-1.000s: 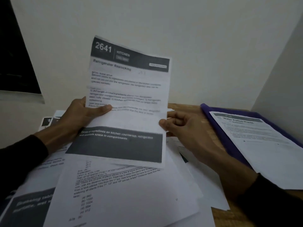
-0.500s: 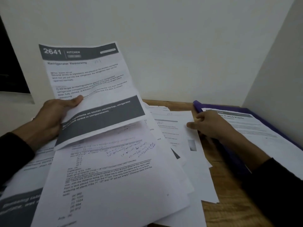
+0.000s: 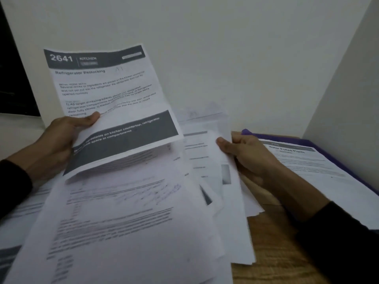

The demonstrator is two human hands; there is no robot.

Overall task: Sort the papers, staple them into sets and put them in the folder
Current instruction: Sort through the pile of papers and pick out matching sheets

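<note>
My left hand [image 3: 59, 140] holds the "2641" sheet [image 3: 108, 99] up high, thumb on top, so I can read it. My right hand [image 3: 246, 156] pinches a sheet's edge in the pile of papers [image 3: 127, 222] on the table [image 3: 272, 267]. The purple folder [image 3: 307, 141] lies open, far right, with one printed page [image 3: 320, 177] on it.

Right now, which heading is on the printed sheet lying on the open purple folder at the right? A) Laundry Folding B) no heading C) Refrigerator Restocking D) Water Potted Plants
D: the white printed sheet on the purple folder reads "Water Potted Plants"; "Refrigerator Restocking" heads the sheet that the left hand holds up.
</note>
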